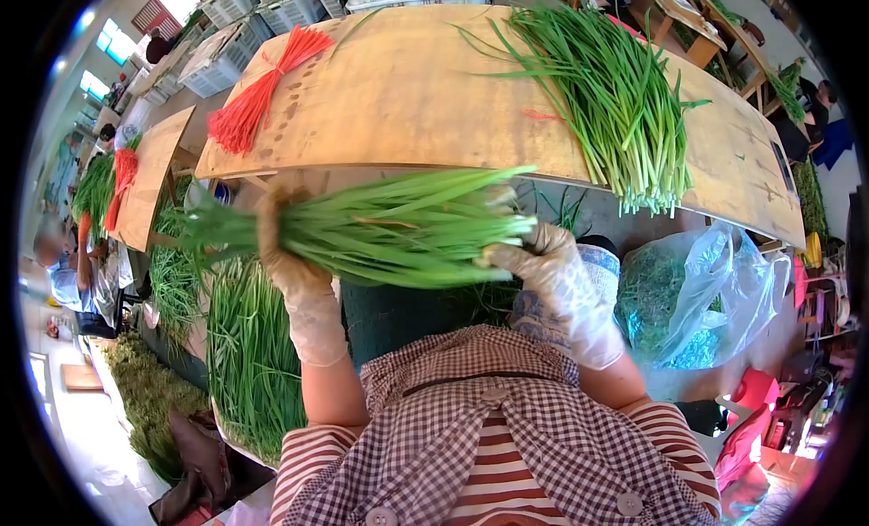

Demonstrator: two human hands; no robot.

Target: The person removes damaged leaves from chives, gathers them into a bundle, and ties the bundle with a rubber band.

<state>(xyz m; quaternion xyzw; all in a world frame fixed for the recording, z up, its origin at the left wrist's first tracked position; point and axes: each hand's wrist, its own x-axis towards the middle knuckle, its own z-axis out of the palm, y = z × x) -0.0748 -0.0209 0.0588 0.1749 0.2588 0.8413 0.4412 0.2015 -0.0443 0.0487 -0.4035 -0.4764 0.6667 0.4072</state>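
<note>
A bunch of long green leafy stalks [398, 227] is held level in front of my body, its pale cut ends to the right. My left hand [294, 245], in a pale, stained glove, is wrapped round the leafy part at the left. My right hand [552, 268], gloved too, grips the pale ends. Beyond them on the wooden table [407, 91] lies a bundle of red ties [267, 91] at the left. A large pile of the same green stalks [615, 100] lies at the right, pale ends toward me.
More green stalks [253, 354] are heaped at my left. A clear plastic bag [706, 291] with green scraps stands at the right below the table. White crates [217, 64] are stacked at the back left. Another person [68, 272] sits at the far left by a second table [154, 173].
</note>
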